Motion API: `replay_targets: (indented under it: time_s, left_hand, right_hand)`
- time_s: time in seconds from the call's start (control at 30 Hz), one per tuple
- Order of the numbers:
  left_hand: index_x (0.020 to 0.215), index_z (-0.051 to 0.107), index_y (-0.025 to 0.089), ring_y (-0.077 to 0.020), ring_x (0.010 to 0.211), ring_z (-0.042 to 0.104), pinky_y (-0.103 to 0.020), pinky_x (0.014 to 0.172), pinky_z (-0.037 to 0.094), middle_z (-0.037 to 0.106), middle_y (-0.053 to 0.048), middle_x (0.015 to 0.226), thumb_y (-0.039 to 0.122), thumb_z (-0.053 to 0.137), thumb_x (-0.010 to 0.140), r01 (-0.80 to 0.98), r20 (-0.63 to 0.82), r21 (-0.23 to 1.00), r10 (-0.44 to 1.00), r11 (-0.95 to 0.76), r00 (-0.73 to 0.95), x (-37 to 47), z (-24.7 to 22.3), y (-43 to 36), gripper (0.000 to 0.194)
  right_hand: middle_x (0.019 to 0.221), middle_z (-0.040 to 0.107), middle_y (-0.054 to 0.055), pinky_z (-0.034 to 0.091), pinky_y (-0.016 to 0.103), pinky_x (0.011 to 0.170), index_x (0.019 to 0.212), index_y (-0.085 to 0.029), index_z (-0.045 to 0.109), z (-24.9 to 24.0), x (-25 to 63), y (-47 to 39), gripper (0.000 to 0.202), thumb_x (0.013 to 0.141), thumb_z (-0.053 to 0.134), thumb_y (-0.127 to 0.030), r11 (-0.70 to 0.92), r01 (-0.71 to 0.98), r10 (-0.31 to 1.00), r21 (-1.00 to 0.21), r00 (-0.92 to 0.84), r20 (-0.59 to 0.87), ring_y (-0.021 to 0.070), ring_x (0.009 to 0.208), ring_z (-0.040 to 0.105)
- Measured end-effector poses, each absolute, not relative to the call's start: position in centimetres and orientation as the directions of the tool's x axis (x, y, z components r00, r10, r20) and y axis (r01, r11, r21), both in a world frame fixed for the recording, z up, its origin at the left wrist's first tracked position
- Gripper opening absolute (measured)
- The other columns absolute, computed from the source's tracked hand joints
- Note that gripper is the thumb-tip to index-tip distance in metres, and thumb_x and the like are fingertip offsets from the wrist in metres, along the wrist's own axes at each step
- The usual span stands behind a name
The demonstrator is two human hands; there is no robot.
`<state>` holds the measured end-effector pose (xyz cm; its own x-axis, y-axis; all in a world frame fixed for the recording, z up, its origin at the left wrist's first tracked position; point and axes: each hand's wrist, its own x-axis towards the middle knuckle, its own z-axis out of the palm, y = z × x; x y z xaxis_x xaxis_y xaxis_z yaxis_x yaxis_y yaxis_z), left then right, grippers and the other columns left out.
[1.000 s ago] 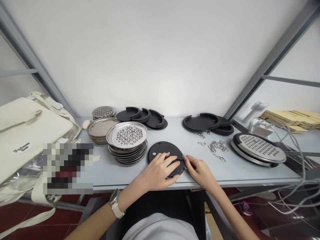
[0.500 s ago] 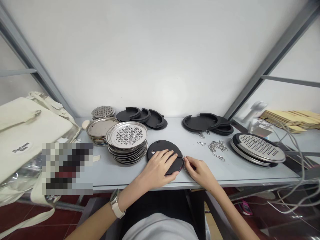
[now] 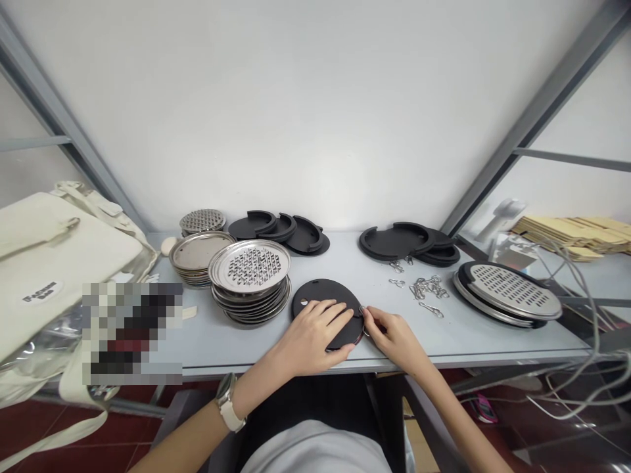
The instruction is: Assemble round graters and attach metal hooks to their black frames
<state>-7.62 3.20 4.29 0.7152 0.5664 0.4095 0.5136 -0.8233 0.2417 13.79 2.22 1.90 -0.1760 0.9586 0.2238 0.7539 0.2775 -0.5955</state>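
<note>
My left hand (image 3: 320,335) lies flat, fingers stretched, across a round black disc (image 3: 315,291) near the table's front edge. The disc has a small hole at its left side and a slot near its rim. At the disc's right rim my right hand (image 3: 394,334) pinches a small silver wire clip (image 3: 365,331), partly hidden by the fingertips. Beyond that hand lies a loose pile of similar wire clips (image 3: 428,288). To the left of the disc, a stack of round metal grater plates (image 3: 252,266) stands close by.
Black round holders (image 3: 394,242) lie along the back, with more holders (image 3: 305,233) further left. Grater plates in black holders (image 3: 515,289) rest at the right. A stack of plain-topped metal discs (image 3: 202,251) and a cream bag (image 3: 64,249) are left; white cables (image 3: 594,315) hang right.
The black disc and my left hand have shifted very slightly toward the front and right. My right hand keeps its pinch on the wire clip at the rim.
</note>
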Motion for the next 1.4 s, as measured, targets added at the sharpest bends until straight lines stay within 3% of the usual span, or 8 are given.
replay_targets:
  time_s: [0.47, 0.67, 0.97, 1.4]
  left_hand:
    - [0.136, 0.043, 0.018, -0.0254, 0.127, 0.042, -0.042, 0.105, 0.037, 0.05, -0.008, 0.137, 0.038, 0.053, 0.089, 0.508, 0.432, 0.238, 0.558, -0.828, 0.708, -7.6, 3.9, 3.4, 0.052]
    - [0.135, 0.045, 0.017, -0.0261, 0.127, 0.042, -0.043, 0.105, 0.035, 0.049, -0.008, 0.138, 0.037, 0.053, 0.088, 0.513, 0.423, 0.225, 0.557, -0.828, 0.714, -7.4, 4.0, 3.5, 0.051]
    - [0.136, 0.044, 0.017, -0.0255, 0.128, 0.041, -0.042, 0.106, 0.034, 0.048, -0.007, 0.139, 0.039, 0.051, 0.09, 0.513, 0.418, 0.214, 0.553, -0.831, 0.721, -7.6, 4.0, 3.4, 0.051]
    - [0.138, 0.042, 0.017, -0.0262, 0.126, 0.042, -0.044, 0.105, 0.036, 0.049, -0.009, 0.137, 0.04, 0.049, 0.092, 0.513, 0.416, 0.195, 0.544, -0.836, 0.729, -7.6, 4.0, 3.5, 0.052]
  right_hand:
    - [0.055, 0.033, -0.006, 0.027, 0.023, 0.052, 0.065, -0.021, 0.031, 1.9, 13.9, 2.2, 0.034, 0.094, 0.037, -0.037, 0.238, 0.712, 0.971, -0.66, -0.15, 0.188, 0.0099, 0.051, 0.03]
    - [0.058, 0.034, -0.007, 0.03, 0.022, 0.052, 0.074, -0.022, 0.037, 2.1, 13.8, 2.2, 0.025, 0.095, 0.038, -0.037, 0.246, 0.668, 0.969, -0.702, -0.147, 0.2, 0.0105, 0.052, 0.033]
    - [0.054, 0.039, -0.007, 0.029, 0.023, 0.052, 0.072, -0.023, 0.035, 2.0, 13.9, 2.2, 0.025, 0.095, 0.034, -0.033, 0.267, 0.761, 0.962, -0.591, -0.179, 0.205, 0.0114, 0.047, 0.038]
    - [0.055, 0.043, -0.005, 0.026, 0.025, 0.053, 0.072, -0.023, 0.034, 3.0, 13.6, 2.3, 0.025, 0.095, 0.032, -0.03, 0.228, 0.817, 0.974, -0.53, -0.182, 0.138, 0.013, 0.047, 0.041]
